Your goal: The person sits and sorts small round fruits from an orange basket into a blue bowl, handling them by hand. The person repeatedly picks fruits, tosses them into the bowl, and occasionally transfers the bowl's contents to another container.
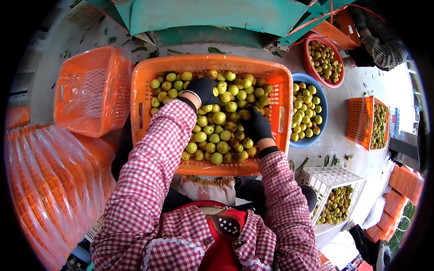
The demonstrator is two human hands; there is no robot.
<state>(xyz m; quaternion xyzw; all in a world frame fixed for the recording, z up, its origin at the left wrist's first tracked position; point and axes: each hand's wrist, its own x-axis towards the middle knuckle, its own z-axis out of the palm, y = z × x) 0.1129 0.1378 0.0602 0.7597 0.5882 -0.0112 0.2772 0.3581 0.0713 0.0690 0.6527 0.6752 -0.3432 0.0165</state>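
A large orange plastic crate (212,61) stands before me, holding many round yellow-green fruits (219,118), some with brown patches. My left hand (203,90), in a black glove, reaches into the upper middle of the heap. One fruit (215,91) shows at its fingertips; whether they grip it is unclear. Towards the crate's right side, my right hand (256,124), also black-gloved, has its fingers down among the fruits. Its fingertips are partly hidden, so any fruit in its grasp cannot be made out.
At right stand a blue basin (324,117), a red basin (307,62), an orange crate (356,115) and a white crate (335,172), all with fruit. Plastic-lined crates (91,91) and a wrapped stack (57,183) are at left. Green machinery (213,15) lies ahead; a person (386,50) is upper right.
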